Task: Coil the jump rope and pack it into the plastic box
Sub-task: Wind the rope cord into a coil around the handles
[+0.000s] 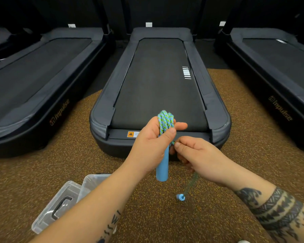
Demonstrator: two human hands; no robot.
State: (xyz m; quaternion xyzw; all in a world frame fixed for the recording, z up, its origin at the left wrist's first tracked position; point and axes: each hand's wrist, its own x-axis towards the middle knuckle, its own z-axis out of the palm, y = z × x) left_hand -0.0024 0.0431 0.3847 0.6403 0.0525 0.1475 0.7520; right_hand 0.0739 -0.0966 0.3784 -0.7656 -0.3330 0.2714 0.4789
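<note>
**A:** What's hard to read here?

**B:** The clear plastic box [93,181] on the floor at lower left is mostly covered by the left forearm; only one corner and a bit of wall show, so I can't tell what, if anything, is inside. Its clear lid with a dark handle [58,206] lies just beside it, cut across by the same arm. The hanging stretch of rope under the right hand is blurred, and the right fingertips hide where it is pinched.

**A:** And the rope itself?

**B:** The blue-and-green braided jump rope [165,121] is bunched into several loops that stand up out of the left hand [153,137]. That hand is closed around the loops, thumb pressed across them, and a light blue cylindrical foam handle [162,165] hangs straight down from the fist.

**A:** The other hand?

**B:** The right hand [198,155] pinches a strand just below the left thumb, fingers narrowed onto it. From it a loose tail drops to the second light blue handle [180,197], seen end-on above the floor.

**A:** Where is all this?

**B:** Held in the air over the speckled brown rubber floor [235,120], at the near end of the middle black treadmill [158,81], apart from the box.
</note>
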